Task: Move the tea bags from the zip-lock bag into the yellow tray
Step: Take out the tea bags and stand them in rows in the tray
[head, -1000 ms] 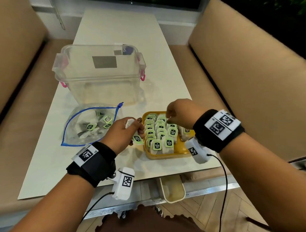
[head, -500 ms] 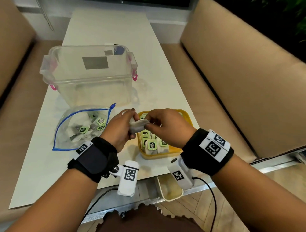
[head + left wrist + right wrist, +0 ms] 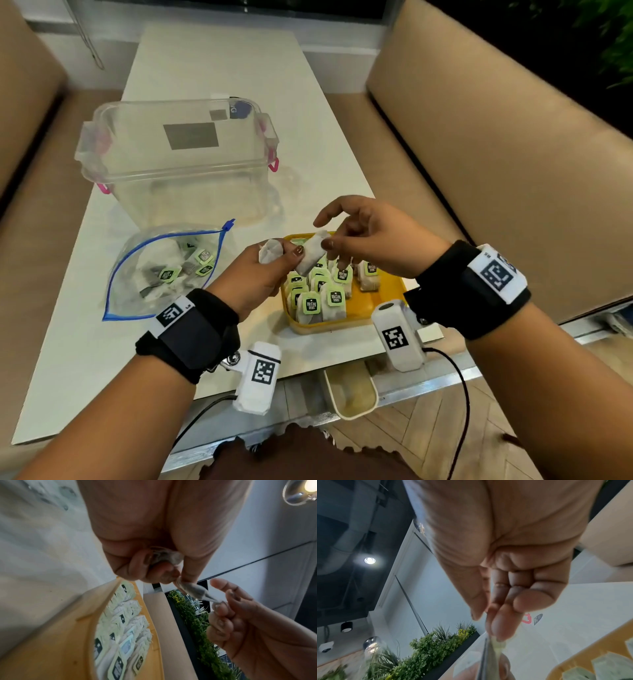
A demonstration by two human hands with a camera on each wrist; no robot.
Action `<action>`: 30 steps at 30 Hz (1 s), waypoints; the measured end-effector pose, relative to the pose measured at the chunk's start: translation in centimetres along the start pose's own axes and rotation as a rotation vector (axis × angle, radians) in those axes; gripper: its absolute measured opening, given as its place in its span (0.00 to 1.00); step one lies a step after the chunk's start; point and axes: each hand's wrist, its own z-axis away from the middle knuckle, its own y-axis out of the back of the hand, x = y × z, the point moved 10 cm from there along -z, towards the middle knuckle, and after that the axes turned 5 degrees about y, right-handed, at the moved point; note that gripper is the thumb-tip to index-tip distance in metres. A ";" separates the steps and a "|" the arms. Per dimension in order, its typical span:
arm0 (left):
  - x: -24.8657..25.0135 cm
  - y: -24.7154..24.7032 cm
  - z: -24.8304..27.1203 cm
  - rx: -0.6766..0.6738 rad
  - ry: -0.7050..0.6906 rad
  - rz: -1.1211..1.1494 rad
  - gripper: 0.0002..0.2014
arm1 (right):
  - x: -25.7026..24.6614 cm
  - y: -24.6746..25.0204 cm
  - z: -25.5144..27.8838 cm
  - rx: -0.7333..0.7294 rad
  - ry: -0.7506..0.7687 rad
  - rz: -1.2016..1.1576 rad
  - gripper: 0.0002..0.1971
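Zip-lock bag point(image 3: 161, 274): lies flat on the white table point(image 3: 212, 68) at the left, its blue-edged mouth gaping toward the middle. A handful of tea bags point(image 3: 186, 270) with green tags sit inside it.

Clear tub point(image 3: 178, 161): stands behind the zip-lock bag, lid off, pink clasps at its sides, a grey label showing through the wall.

Left hand point(image 3: 255, 277): raised just beside the tray's left edge, fingers curled round a crumpled tea bag point(image 3: 270, 251) tucked in the palm. Its thumb and forefinger also pinch the lower end of a second, longer tea bag; the left wrist view shows both grips point(image 3: 164, 557).

Shared tea bag point(image 3: 311, 253): held up in the air between the two hands, tilted, above the near-left part of the tray, touching nothing below it.

Right hand point(image 3: 370, 236): thumb and fingers pinch the upper end of that same tea bag, the forefinger point(image 3: 334, 209) stretched out loose above. From the right wrist view the pinch is plain, with the bag point(image 3: 494, 650) trailing down from the fingertips.

Yellow tray point(image 3: 387, 308): sits at the near edge of the table, under the hands. Rows of tea bags point(image 3: 322, 294) stand upright in its left and middle part, green tags facing front; the right part shows bare yellow floor.

Seats: tan padded benches point(image 3: 496, 154) run along both sides of the table.
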 end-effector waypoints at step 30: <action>0.8 0.0 -0.7 0.057 -0.157 -0.164 0.08 | 3.2 3.5 -0.2 0.121 -0.027 0.277 0.04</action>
